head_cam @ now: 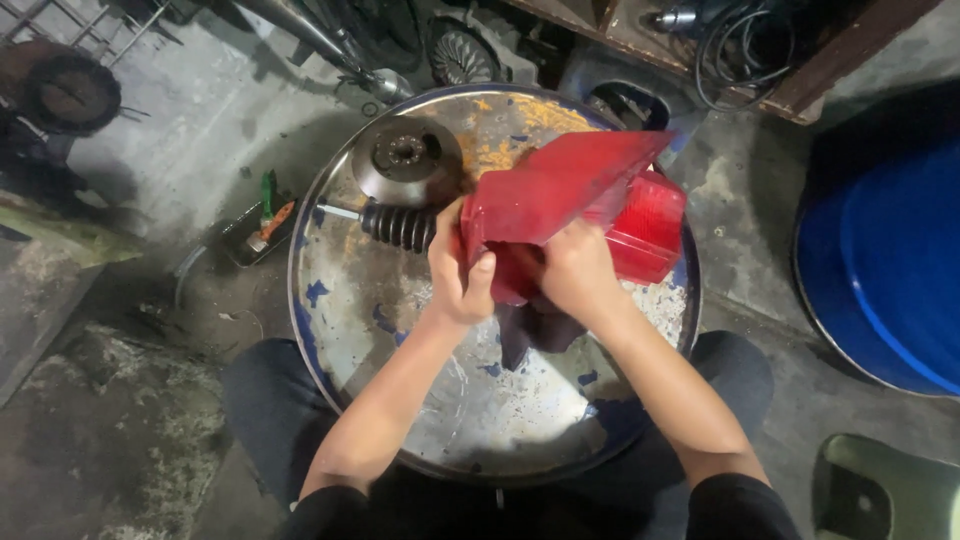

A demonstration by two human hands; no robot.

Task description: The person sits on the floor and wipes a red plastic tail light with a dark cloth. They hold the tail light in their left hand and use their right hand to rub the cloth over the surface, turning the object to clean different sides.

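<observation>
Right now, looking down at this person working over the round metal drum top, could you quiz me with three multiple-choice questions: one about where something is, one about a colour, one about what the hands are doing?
1. Where does the black ribbed rubber boot lie?
A. On the drum top, left of the red part
B. On the floor by the blue barrel
C. Inside the tray on the floor

2. What colour is the plastic part in the hands?
A. Green
B. Red
C. White

3. How are the hands placed?
A. Both rest flat on the drum
B. Only one touches the part
C. The left hand and right hand both grip the part

Answers: 1 A, the boot sits beside the metal disc on the drum top. 2 B, it is plainly red. 3 C, both hands close on its lower end.
</observation>
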